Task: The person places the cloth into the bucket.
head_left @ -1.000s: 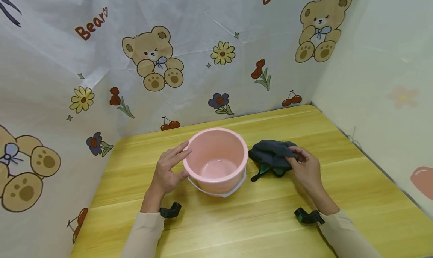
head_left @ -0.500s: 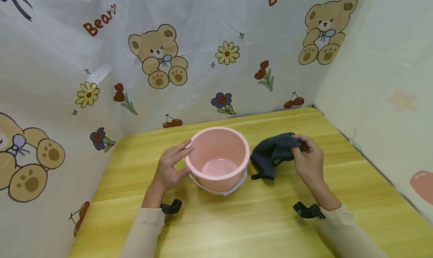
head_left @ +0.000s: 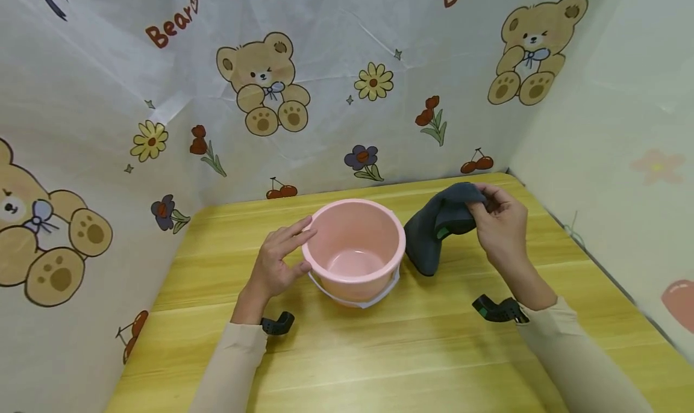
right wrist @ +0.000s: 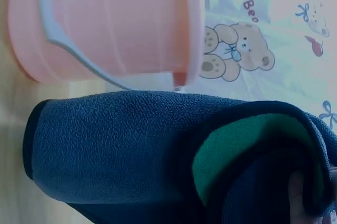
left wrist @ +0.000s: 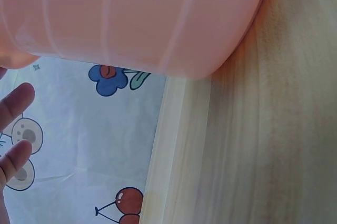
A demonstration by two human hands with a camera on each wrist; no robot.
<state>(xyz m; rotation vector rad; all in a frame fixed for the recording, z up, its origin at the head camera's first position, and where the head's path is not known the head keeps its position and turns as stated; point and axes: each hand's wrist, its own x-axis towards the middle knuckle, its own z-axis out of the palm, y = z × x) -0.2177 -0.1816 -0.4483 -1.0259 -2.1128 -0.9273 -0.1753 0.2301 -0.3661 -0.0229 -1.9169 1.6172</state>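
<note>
A pink bucket (head_left: pixel 355 238) stands upright on the table, its white handle (head_left: pixel 364 305) hanging down the near side; nothing lies inside it. My left hand (head_left: pixel 278 262) is at the bucket's left rim with fingers extended, thumb near the rim; whether it touches cannot be told. To the right of the bucket, my right hand (head_left: pixel 501 223) pinches the upper edge of a dark grey cloth (head_left: pixel 428 235), which hangs down beside the bucket. In the right wrist view the cloth (right wrist: pixel 110 148) shows a fuzzy face, black edging and a green underside (right wrist: pixel 231 153).
The wood-grain table (head_left: pixel 347 365) meets a bear-printed sheet (head_left: pixel 303 154) along its back edge. A pale wall sheet (head_left: pixel 612 130) runs down the right side. Black wrist devices (head_left: pixel 496 309) sit on both forearms. A thin cord (head_left: pixel 575 232) lies along the right edge.
My right hand has lifted the cloth upward from the table, so it has gone from a crumpled heap to hanging. My left hand has stayed beside the bucket's rim. The head view has shifted slightly.
</note>
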